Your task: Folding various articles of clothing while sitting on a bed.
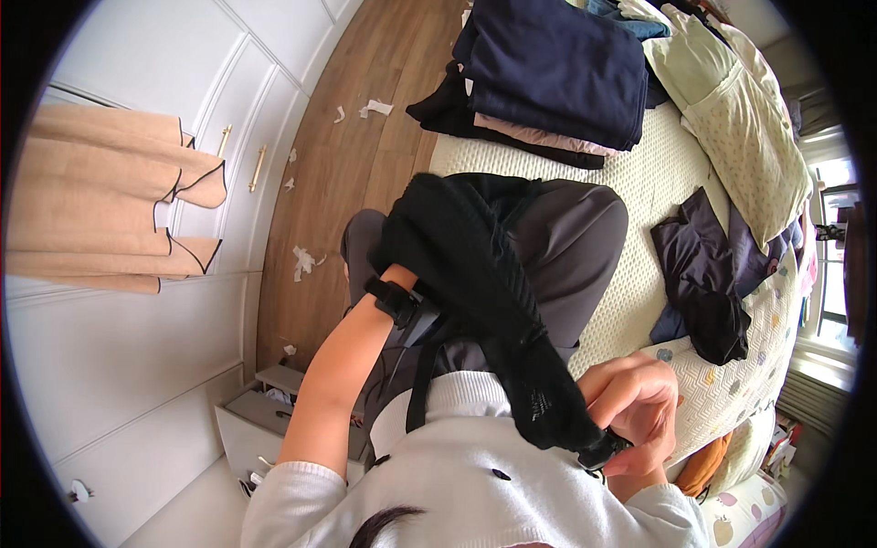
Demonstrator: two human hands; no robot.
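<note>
A black ribbed knit garment lies across my lap, over my dark grey trousers. One narrow part of it runs down toward my right side, with small pale marks near its end. My left hand is hidden inside or under the cloth; just the wrist, with a black band, shows at its edge. At the garment's lower end my right hand is closed, its fingers curled against the cloth. A black wrist device sits beside that hand.
Folded clothes, a navy piece on top, are stacked on the cream bed. Crumpled dark clothes and a pale green garment lie right. A tan garment hangs on white cabinets. Paper scraps litter the wooden floor near an open drawer.
</note>
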